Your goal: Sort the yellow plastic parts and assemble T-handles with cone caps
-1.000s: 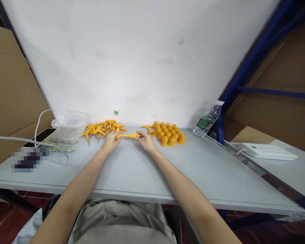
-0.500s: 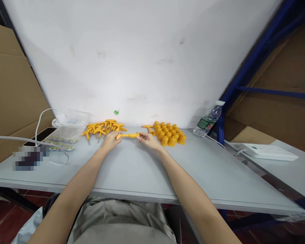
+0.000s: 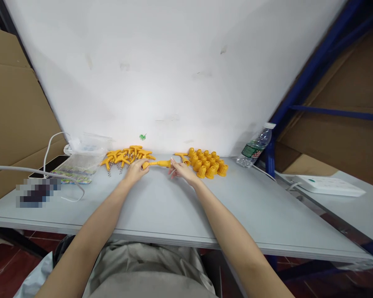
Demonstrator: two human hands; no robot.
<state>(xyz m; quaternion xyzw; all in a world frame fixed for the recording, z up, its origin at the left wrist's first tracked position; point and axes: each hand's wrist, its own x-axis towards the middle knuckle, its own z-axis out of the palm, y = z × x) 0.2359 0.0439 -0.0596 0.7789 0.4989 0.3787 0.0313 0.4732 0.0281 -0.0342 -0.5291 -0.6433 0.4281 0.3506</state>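
Note:
A yellow corkscrew (image 3: pixel 157 164) lies level between my hands, a little above the table. My left hand (image 3: pixel 136 170) is closed on its T-shaped handle. Its wider end, at the right, looks like a bell-shaped cap, and the thumb and fingers of my right hand (image 3: pixel 179 169) grip it there; the screw itself does not show. Behind my left hand is a heap of yellow T-handles with metal screws (image 3: pixel 121 157). Yellow bell-shaped caps (image 3: pixel 209 171) stand in rows right of my right hand, with another yellow T-handled piece (image 3: pixel 182 156) lying beside them.
A plastic bottle (image 3: pixel 255 147) leans at the back right near a blue metal post. On the left are clear plastic bags (image 3: pixel 81 165), a phone (image 3: pixel 51 166) and white cables. A white power strip (image 3: pixel 331 185) rests farther right. A white panel (image 3: pixel 174 82) rises behind the table.
My right hand has shifted its grip at the corkscrew's right end; its thumb now lies over the top and its fingers show beneath. My left hand keeps its hold almost unmoved.

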